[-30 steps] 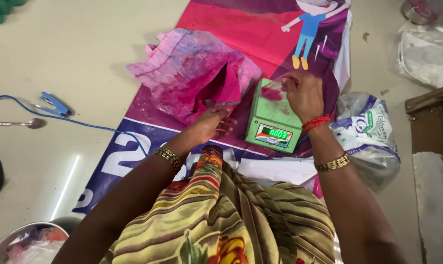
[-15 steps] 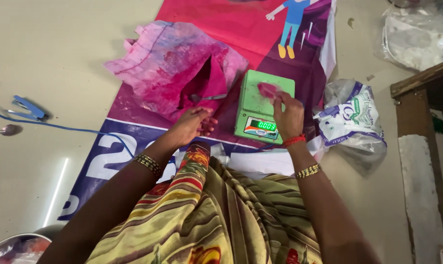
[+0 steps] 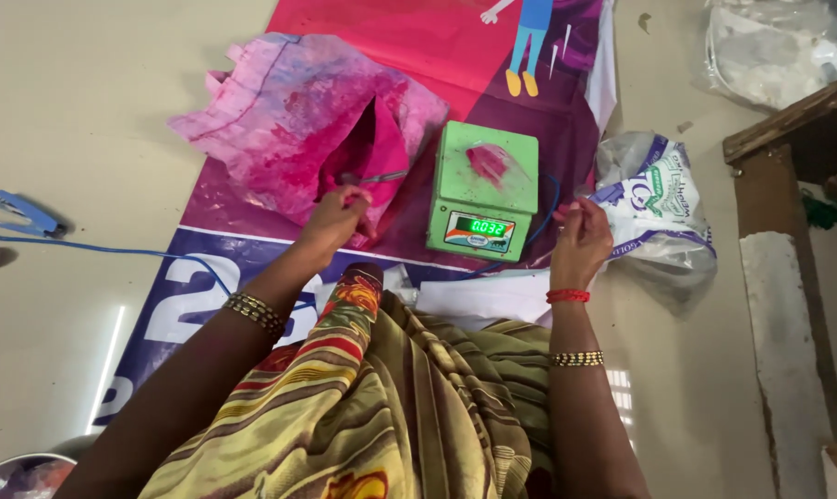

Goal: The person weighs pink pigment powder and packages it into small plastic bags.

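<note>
Left hand (image 3: 337,214): fingers curled together in a grip on the handle of a thin metal spoon (image 3: 374,176), at the mouth of a crumpled pink-stained plastic bag (image 3: 294,120).
Metal spoon: lies roughly level, its far end pointing toward a small green digital kitchen scale (image 3: 485,189); its bowl is hidden inside the bag's opening.
Pink-stained bag: spread on a pink and purple printed banner (image 3: 418,55) laid over the pale floor (image 3: 77,111), just left of the scale.
Right hand (image 3: 580,238): raised just right of the scale, fingers bunched together; whether the grip holds anything cannot be told.
Green scale: stands on the banner between the two hands, its display lit green, a smear of pink powder (image 3: 489,163) on its platform.
White printed plastic bag (image 3: 659,208): crumpled on the floor, just beside the right hand.
Blue clip (image 3: 21,214): on the floor far left, well apart from the hands.
</note>
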